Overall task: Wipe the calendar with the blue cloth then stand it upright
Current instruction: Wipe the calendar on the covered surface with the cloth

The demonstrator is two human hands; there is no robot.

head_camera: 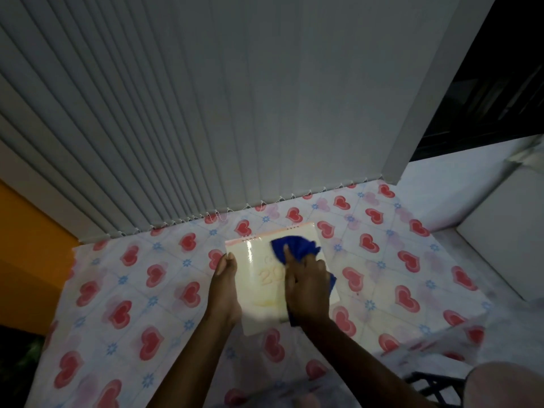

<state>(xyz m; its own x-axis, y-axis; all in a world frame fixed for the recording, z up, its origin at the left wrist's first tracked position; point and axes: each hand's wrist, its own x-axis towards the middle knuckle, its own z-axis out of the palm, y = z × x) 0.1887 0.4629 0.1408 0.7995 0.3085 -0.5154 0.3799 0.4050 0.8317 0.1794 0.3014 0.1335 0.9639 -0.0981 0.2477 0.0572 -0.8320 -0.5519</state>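
White vertical blinds (206, 113) hang beyond both my hands, their lower edge meeting the far side of the table. Under my hands and forearms spreads the tablecloth (132, 304), pale with red hearts and small blue flowers. Off to the right of my right hand stands a white box-like surface (506, 245), well apart from where I work.

Between my 2 hands lies the calendar (259, 290), flat on the cloth-covered table, cream-coloured and glossy, with its spiral binding on the edge farthest from me. Large pale digits show on its cover, partly hidden by my right hand.

My left hand (225, 285) rests along the calendar's left edge, fingers together and pointing away from me, pressing rather than gripping. My right hand (306, 287) lies on top of the calendar's right half, closed over the blue cloth (294, 247), index finger stretched forward onto it. The cloth bunches out ahead of my right fingertips near the binding, and a little of it shows beside my right wrist.
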